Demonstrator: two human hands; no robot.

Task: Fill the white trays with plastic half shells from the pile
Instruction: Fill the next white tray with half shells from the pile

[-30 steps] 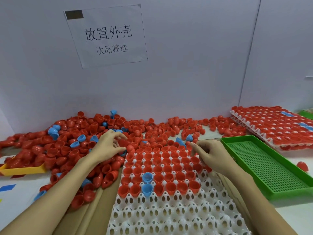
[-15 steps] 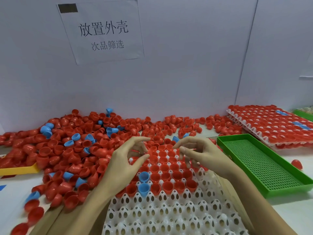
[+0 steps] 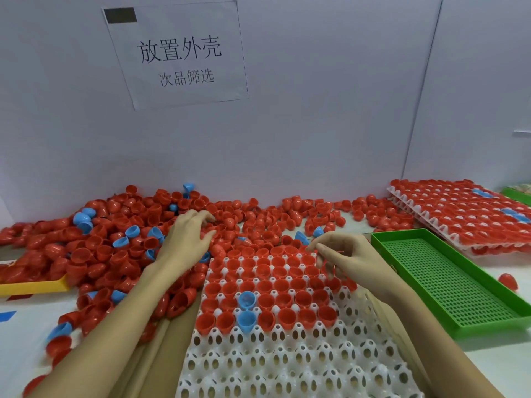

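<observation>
Left hand spread wide over the red shell pile to gather more, right hand loosely curled, apparently empty, above the white tray for placing.

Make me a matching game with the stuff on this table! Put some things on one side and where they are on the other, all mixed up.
Things:
1. green tray
2. yellow tray
3. left hand
4. paper sign

Places:
A. on the wall
B. at the table's left edge, by the pile
C. on the red shell pile
D. right of the white tray

Pairs: 1-D, 2-B, 3-C, 4-A
</observation>
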